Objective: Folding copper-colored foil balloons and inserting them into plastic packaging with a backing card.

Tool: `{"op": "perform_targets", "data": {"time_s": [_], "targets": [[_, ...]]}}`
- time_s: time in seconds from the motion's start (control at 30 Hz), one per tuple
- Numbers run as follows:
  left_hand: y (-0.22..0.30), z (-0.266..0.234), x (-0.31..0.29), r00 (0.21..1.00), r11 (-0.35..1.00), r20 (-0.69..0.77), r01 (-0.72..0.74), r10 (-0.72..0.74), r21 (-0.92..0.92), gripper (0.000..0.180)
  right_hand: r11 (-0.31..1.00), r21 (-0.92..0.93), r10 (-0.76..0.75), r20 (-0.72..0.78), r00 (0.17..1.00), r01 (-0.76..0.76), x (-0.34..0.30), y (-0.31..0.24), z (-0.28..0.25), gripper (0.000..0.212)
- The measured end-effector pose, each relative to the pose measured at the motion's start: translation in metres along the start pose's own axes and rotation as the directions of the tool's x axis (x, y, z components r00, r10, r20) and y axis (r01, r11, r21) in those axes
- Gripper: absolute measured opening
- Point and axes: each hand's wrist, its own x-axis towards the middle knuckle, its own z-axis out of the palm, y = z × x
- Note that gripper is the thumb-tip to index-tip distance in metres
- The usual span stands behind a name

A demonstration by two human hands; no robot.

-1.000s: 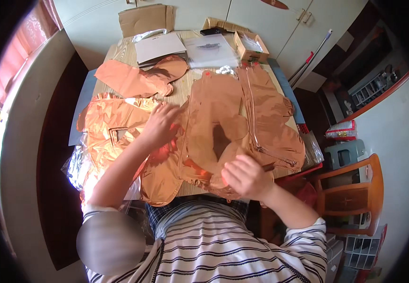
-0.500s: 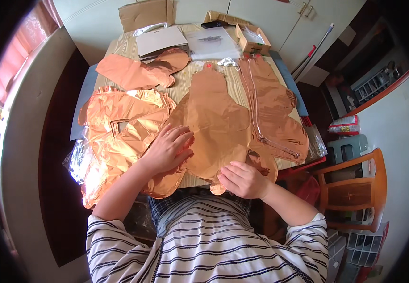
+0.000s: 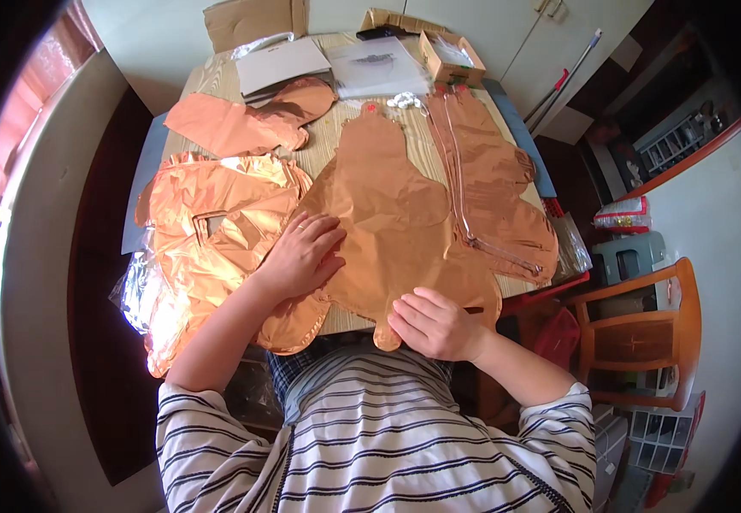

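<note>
Fingers (image 3: 411,315) of the right hand (image 3: 441,327) curl at the near edge of the middle foil (image 3: 388,205), pinching or not I cannot tell; left hand (image 3: 302,252) rests ungripping at its left side; this foil lies on the table (image 3: 324,139) between left foil (image 3: 225,190) and right foil (image 3: 500,184); box (image 3: 460,74) beyond.

The left hand (image 3: 300,256) hides some copper foil (image 3: 392,244) on the desk (image 3: 325,152); cabinet doors (image 3: 490,26) behind the desk are cut off
</note>
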Motion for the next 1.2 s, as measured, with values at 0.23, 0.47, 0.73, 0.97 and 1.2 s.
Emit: {"op": "perform_targets", "data": {"time_s": [0.23,0.47,0.73,0.97,1.2], "targets": [[-0.001,0.004,0.002,0.998,0.998,-0.048,-0.044,0.042,-0.034,0.05,0.539,0.349,0.658,0.393,0.642,-0.767,-0.069,-0.071,-0.033,0.028],[-0.002,0.002,0.0,0.999,0.998,-0.021,-0.035,0.034,-0.047,0.049,-0.882,0.47,0.471,0.882,0.0,0.03,-0.073,-0.093,0.015,0.052],[-0.004,0.003,0.001,0.998,0.997,-0.025,-0.057,0.056,-0.051,0.049,-0.779,0.627,0.617,0.768,-0.172,0.003,-0.024,-0.077,0.015,0.038],[-0.002,-0.001,-0.003,0.999,0.991,-0.025,0.032,-0.036,-0.134,0.048,-0.362,0.783,0.918,0.393,-0.048,-0.507,-0.022,-0.063,0.016,0.027],[-0.012,-0.001,-0.016,0.999,0.999,-0.036,0.035,-0.036,-0.032,0.055,-0.345,0.732,0.901,0.435,0.013,-0.587,-0.047,-0.043,-0.007,0.021]]}}
